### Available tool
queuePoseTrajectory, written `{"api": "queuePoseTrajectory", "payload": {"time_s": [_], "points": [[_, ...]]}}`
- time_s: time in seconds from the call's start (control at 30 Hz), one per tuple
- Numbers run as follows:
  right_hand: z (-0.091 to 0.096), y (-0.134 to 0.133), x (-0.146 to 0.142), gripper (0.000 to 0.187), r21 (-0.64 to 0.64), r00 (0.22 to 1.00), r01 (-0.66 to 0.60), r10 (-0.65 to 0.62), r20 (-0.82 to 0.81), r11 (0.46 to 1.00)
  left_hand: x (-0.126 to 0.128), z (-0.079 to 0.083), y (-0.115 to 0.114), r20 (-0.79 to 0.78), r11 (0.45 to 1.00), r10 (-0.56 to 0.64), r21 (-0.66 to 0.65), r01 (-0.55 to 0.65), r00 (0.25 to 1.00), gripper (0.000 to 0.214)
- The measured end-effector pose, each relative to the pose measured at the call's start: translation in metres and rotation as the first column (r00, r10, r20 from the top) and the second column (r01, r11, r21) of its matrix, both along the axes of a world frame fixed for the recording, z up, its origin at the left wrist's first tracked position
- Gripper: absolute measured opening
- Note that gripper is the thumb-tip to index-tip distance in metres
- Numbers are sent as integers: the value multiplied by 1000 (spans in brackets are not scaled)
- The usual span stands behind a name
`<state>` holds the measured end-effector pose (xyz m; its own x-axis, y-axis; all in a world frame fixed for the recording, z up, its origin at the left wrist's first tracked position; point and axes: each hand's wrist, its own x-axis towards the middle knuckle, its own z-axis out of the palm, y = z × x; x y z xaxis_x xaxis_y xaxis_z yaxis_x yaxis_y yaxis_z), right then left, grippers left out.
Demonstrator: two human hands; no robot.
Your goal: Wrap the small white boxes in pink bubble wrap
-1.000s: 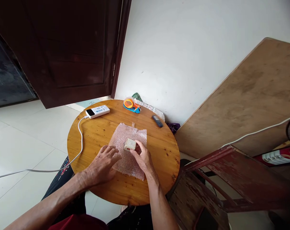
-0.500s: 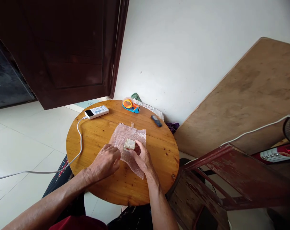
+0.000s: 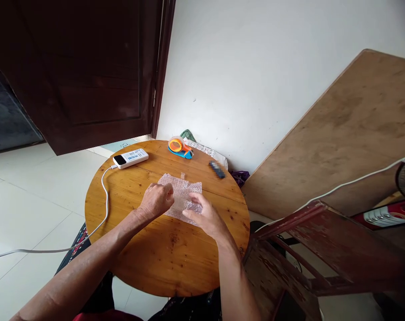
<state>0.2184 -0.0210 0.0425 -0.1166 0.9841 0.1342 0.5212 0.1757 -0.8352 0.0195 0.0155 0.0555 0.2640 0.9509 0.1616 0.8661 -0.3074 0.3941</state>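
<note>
A sheet of clear bubble wrap (image 3: 179,182) lies on the round wooden table (image 3: 162,258), its near part folded up over the middle. The small cream box is out of plain sight; a pale patch shows through the wrap between my hands. My left hand (image 3: 157,199) is curled closed at the wrap's left side, and whatever its fingers pinch is hidden. Over the wrap's right side, my right hand (image 3: 207,217) has thumb and fingers apart, with nothing gripped between them.
A white power bank (image 3: 131,158) with a white cable (image 3: 107,200) sits at the table's left. Toward the back stand an orange and blue tape dispenser (image 3: 180,148) and a dark, pixelated long object (image 3: 217,169). A worn wooden chair (image 3: 339,249) is at right.
The bubble wrap's near flap has been folded up, covering the box. My right hand has let go of the box and opened. My left hand has moved slightly up and right.
</note>
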Motion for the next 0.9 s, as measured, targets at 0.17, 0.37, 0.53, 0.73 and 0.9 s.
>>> {"api": "queuePoseTrajectory", "payload": {"time_s": [0.17,0.37,0.53,0.73,0.9], "points": [[-1,25,-9,8,0,997,-10,9,71,1000,-2,-13,9,212,999,22,-37,-14,977,17],[-16,31,-8,14,-98,995,40,-48,-87,994,-11,-33,17,580,962,-91,-160,222,809,53],[-22,29,-6,16,-126,987,74,-91,-133,989,-5,-36,18,556,955,-110,-169,242,824,47],[-23,26,-8,13,-160,984,37,-64,-168,986,-2,-34,17,544,952,-94,-197,235,834,42],[-23,23,-10,13,-180,977,7,-45,-209,984,-3,-40,17,592,936,-83,-231,267,802,43]]}}
